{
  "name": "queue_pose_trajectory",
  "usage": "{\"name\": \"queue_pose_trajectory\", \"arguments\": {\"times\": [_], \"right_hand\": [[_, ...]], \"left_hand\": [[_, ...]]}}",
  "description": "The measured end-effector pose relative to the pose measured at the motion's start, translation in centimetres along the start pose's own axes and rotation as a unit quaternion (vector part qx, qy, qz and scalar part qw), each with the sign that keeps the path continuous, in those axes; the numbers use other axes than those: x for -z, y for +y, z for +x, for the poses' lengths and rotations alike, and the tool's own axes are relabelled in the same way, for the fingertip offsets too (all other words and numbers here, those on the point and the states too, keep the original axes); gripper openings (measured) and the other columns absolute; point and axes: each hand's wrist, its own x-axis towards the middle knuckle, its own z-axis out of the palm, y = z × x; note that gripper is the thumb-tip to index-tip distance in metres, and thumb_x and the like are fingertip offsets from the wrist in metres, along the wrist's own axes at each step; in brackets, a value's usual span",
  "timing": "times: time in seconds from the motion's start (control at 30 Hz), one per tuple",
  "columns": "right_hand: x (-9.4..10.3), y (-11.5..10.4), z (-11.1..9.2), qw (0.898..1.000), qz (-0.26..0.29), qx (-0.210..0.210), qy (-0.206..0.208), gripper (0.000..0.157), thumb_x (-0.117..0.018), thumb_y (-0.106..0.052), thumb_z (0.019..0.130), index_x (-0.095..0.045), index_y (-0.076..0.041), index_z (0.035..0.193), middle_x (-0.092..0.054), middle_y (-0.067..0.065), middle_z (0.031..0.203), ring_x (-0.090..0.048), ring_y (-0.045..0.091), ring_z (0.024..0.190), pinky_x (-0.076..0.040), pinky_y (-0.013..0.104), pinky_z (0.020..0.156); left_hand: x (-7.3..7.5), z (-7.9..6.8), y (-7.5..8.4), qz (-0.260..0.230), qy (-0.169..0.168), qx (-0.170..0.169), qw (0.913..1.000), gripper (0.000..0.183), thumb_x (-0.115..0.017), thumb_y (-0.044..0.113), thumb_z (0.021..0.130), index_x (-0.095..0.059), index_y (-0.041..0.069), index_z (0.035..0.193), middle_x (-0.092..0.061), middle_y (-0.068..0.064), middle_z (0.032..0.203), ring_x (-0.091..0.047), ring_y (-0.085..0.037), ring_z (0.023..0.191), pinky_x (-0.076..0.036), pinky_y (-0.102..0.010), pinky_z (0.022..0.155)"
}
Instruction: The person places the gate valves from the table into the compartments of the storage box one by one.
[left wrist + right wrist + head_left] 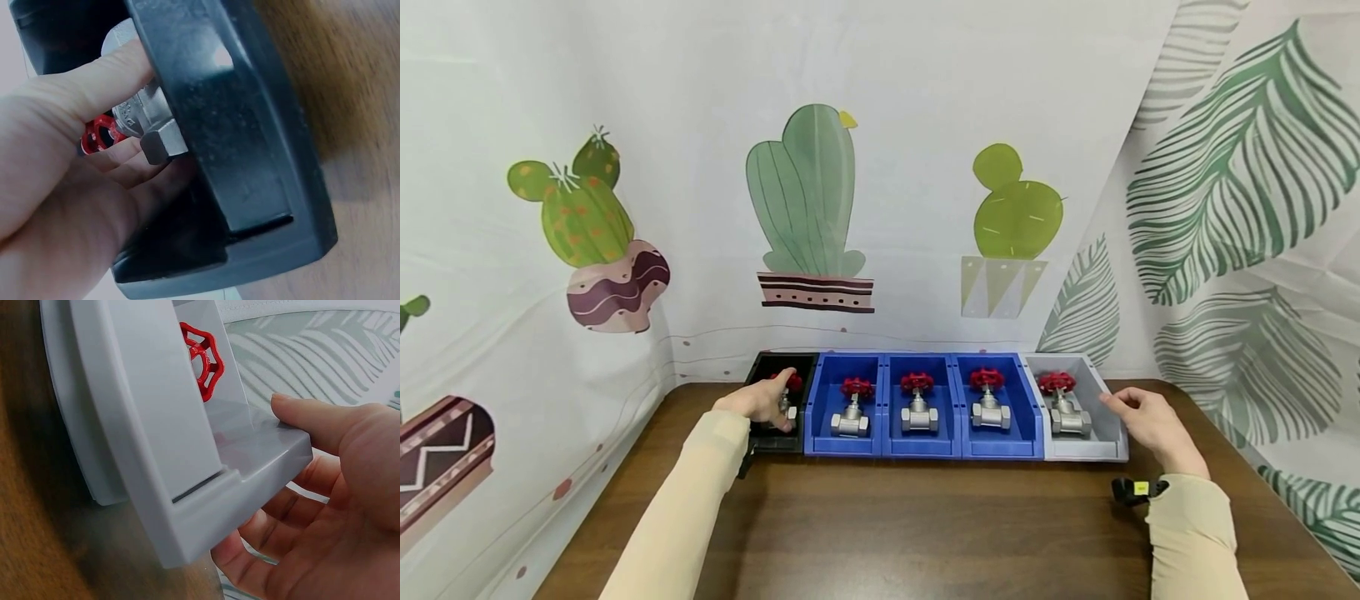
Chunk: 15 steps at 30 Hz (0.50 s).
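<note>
My left hand (763,402) reaches into the black bin (262,144) at the row's left end. Its thumb and fingers are round the metal body of a gate valve (147,112) with a red handwheel (100,134); part of the valve is hidden by the hand. At the right end, my right hand (1153,421) holds the side of the light grey bin (144,394), thumb at the upper rim and bent fingers along the outer wall. Inside that grey bin lies another gate valve (1067,417), its red handwheel (206,362) toward the back.
Between the end bins stand three blue bins (921,447), side by side. Each holds a similar red-wheeled valve (919,417). The row is on a brown wooden table (940,525), close to a patterned cloth backdrop (917,208). A black strap device (1131,490) is at the right wrist.
</note>
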Motion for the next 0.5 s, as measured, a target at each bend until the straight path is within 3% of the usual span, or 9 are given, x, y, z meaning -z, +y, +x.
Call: {"name": "queue_pose_trajectory", "arguments": {"times": [0.3,0.5], "right_hand": [[0.26,-0.26,0.04,1.000,-0.001,0.001,-0.003,0.047,-0.050,-0.041,0.102,-0.062,0.005,0.099,-0.058,0.016,0.096,-0.047,0.025,0.081,-0.038,0.035,0.066],[0.25,-0.23,0.03,1.000,-0.014,-0.002,-0.002,0.048,-0.050,-0.041,0.102,-0.063,0.005,0.099,-0.059,0.017,0.097,-0.049,0.026,0.082,-0.039,0.036,0.067]], "left_hand": [[-0.11,-0.18,0.32,-0.004,0.000,0.017,0.9998,0.113,-0.089,0.018,0.071,-0.014,0.007,0.154,-0.064,-0.016,0.111,-0.057,-0.031,0.110,-0.039,-0.053,0.100],[-0.18,-0.49,0.42,-0.011,-0.001,0.016,0.9998,0.112,-0.087,0.016,0.074,-0.010,0.007,0.155,-0.065,-0.012,0.098,-0.059,-0.030,0.104,-0.039,-0.053,0.100]]}}
